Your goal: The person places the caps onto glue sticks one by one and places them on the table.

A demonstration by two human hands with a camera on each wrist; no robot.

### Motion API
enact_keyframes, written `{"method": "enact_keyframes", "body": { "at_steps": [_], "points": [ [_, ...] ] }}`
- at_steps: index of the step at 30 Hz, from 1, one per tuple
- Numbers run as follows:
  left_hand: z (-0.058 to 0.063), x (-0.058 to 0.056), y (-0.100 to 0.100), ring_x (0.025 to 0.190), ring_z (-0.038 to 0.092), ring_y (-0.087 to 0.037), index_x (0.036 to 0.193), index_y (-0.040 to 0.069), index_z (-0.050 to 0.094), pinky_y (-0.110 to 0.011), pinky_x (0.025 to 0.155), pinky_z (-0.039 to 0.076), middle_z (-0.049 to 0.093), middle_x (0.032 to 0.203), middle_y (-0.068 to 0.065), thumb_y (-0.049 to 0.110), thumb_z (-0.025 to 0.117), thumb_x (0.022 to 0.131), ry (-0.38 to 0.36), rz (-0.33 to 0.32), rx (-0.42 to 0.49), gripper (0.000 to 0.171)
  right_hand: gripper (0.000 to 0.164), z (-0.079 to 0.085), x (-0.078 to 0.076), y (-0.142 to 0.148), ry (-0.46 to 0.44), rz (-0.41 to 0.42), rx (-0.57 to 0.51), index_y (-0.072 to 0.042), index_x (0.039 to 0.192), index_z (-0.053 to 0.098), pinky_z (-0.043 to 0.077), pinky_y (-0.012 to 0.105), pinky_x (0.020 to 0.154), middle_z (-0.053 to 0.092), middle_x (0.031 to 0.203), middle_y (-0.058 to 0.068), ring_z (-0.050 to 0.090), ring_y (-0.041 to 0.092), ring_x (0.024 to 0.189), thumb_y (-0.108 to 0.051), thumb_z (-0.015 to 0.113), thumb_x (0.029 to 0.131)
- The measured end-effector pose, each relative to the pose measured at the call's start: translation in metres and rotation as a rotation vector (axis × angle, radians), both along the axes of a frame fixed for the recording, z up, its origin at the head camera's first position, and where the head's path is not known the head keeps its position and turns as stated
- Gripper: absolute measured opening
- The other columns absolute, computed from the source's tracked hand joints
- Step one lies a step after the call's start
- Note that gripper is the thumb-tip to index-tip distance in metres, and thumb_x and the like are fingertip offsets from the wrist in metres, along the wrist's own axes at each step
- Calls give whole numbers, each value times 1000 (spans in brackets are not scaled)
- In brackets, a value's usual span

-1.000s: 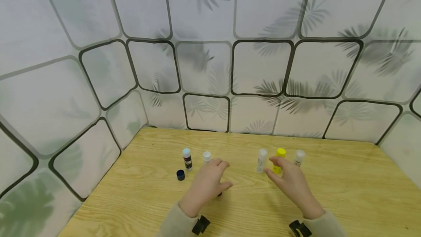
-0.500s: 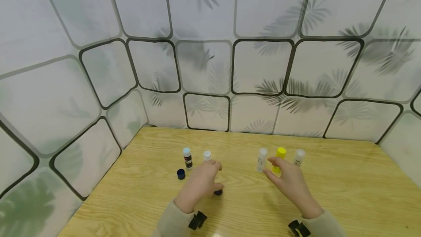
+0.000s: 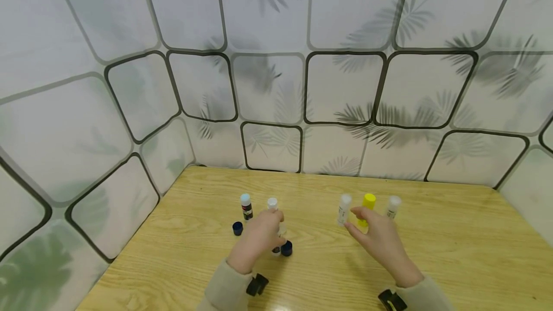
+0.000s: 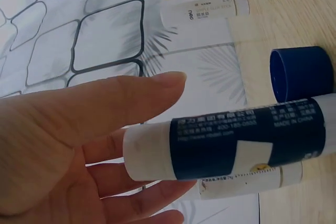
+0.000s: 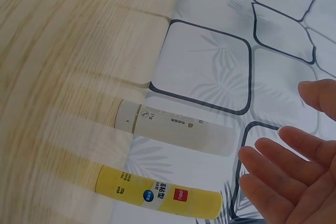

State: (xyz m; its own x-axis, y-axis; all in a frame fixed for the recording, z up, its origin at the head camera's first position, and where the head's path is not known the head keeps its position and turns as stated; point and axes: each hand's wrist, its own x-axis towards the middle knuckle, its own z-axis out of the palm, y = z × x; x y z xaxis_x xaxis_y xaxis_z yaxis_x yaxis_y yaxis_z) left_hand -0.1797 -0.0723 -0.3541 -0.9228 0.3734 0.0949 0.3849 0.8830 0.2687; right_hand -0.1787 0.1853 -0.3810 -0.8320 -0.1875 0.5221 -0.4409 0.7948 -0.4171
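My left hand [image 3: 256, 239] is above the table, fingers spread around the upper end of an uncapped glue stick [image 4: 247, 140] with a dark blue label. In the left wrist view, a gap shows between thumb and stick, and fingers lie behind its white end. A dark blue cap [image 3: 286, 248] stands beside this stick. Just beyond the left hand is a white glue stick [image 3: 272, 203]. My right hand [image 3: 382, 234], thumb and fingers apart and holding nothing, is nearest a white glue stick [image 5: 176, 129] and a yellow glue stick [image 5: 157, 192], both upright on the table.
Left of the left hand stand a dark-labelled, light-topped glue stick [image 3: 246, 207] and another dark blue cap [image 3: 237, 228]. A further white glue stick [image 3: 393, 206] stands beyond the right hand. The wooden table [image 3: 458, 244] meets a leaf-patterned wall covering [image 3: 268, 90] at the back.
My left hand has moved left and slightly toward me, uncovering the dark blue cap and the lower part of the glue stick beside it. The right hand has hardly moved.
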Motion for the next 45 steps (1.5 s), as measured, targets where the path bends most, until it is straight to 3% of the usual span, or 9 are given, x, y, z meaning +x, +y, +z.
{"method": "enact_keyframes", "body": {
  "at_steps": [8,12,16,24,38,45],
  "points": [
    [-5,-8,-10,70,53,-13,96,4,59,-26,56,43,59,87,-4,16,75,70,-138,-8,118,33,30,1,0,-1,-8,-6,2,1,98,61,49,42,66,64,91,14,61,27,81,-15,71,75],
    [-8,-14,-17,70,52,-12,86,9,58,-28,59,44,57,83,0,14,76,68,-178,-39,169,26,29,2,1,-1,-22,-6,-3,1,98,61,49,42,66,64,91,15,61,27,82,-15,70,75],
    [-11,-18,-21,70,52,-11,79,13,56,-27,60,44,56,80,3,13,78,65,-194,-64,173,26,29,2,1,-2,-27,-5,-5,1,98,61,49,42,67,64,91,14,61,27,82,-15,70,75],
    [-19,-23,-21,74,55,-13,82,10,59,-28,62,45,58,81,2,12,79,63,-235,-80,155,28,29,1,1,-2,-43,-7,-7,1,98,61,49,43,67,64,92,15,61,27,82,-15,70,75],
    [-22,-23,-20,73,56,-14,81,12,58,-28,61,45,57,79,3,14,79,65,-221,-73,98,27,31,1,0,-2,-56,-14,-7,2,99,61,48,43,68,63,93,15,60,28,83,-15,70,76],
    [-19,-22,-20,72,56,-13,82,12,58,-27,61,45,58,79,2,15,78,66,-177,-87,118,26,31,1,1,-2,-60,-20,-3,2,99,61,48,43,69,63,93,15,60,28,83,-17,69,76]
  ]
}}
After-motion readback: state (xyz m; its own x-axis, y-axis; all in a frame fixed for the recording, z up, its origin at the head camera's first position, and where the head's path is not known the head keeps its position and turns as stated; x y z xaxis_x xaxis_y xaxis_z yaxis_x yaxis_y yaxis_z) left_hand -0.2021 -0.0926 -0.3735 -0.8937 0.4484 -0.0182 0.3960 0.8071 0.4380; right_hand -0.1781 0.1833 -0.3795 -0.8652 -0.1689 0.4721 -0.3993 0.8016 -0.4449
